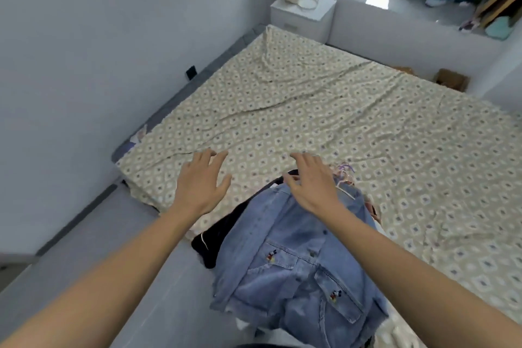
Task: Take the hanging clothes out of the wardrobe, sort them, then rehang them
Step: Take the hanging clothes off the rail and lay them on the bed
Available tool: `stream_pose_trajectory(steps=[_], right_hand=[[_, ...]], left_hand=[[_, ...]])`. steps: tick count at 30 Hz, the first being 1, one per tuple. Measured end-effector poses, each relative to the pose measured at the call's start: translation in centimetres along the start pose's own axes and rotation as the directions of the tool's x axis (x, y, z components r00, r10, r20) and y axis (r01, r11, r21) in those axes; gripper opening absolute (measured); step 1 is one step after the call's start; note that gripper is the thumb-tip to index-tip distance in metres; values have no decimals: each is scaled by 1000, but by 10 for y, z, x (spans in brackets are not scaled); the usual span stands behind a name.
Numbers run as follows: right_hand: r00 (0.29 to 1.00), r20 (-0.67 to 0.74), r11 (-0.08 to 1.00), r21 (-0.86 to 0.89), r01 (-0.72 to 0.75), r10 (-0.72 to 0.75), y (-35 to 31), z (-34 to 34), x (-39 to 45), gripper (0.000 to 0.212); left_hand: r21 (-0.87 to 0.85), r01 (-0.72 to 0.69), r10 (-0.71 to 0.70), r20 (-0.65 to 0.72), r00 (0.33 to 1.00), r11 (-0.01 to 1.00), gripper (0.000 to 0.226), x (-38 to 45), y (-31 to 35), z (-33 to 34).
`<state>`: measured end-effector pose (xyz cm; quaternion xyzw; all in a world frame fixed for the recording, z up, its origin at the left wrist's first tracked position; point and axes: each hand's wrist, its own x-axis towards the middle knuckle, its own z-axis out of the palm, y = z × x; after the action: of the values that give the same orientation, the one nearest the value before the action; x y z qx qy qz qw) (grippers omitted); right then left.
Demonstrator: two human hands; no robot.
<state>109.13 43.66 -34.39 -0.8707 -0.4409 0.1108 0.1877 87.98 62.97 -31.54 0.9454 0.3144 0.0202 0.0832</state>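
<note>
Reaching: both bare arms extend over the bed [367, 110].
Left hand [202, 182]: grip released, fingers spread above the sheet.
Right hand [313, 181]: grip released, over the denim jacket [293, 263].
Clothes: jacket tops a pile with hangers [346, 178] at the bed's near edge.

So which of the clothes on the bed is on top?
The blue denim jacket is on top; the black garment sticks out from underneath it.

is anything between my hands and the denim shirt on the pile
Nothing visible. The right hand is open right over the collar end of the denim shirt, by the hangers. The left hand is open over the bedsheet beside the pile.
</note>
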Motion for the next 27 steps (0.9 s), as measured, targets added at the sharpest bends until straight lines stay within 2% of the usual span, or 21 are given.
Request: stream_pose_trajectory(steps=[3,6,8,10,14,19,21,25,27], right_hand=[[980,4,980,13,197,-197,-85,8,1,57],[925,0,923,50,380,-381,-182,26,-19,56],[860,17,856,101,506,-510,-253,42,-44,56],[763,56,761,157,630,-643,-319,59,-78,56],[533,93,538,247,806,-841,-426,89,-155,59],[226,141,263,367,893,-964,-515,110,-251,58],[97,146,151,424,893,-985,-542,115,-290,57],[-151,150,-56,502,863,-977,-588,128,-369,57],[-253,149,-137,533,835,-956,-606,131,-410,61]], left_hand=[[12,133,-131,-116,985,991,65,-70,-59,-32],[17,302,-292,-203,935,953,61,-161,-103,-60],[17,419,-401,-259,879,908,62,-229,-124,-75],[7,541,-518,-280,808,841,64,-300,-138,-87],[17,751,-699,-350,623,660,66,-430,-150,-109],[-36,934,-859,-405,312,355,65,-572,-133,-127],[-60,972,-891,-416,181,225,65,-621,-119,-130],[-74,997,-891,-454,-25,10,65,-711,-87,-135],[-103,989,-876,-462,-140,-104,65,-752,-69,-136]])
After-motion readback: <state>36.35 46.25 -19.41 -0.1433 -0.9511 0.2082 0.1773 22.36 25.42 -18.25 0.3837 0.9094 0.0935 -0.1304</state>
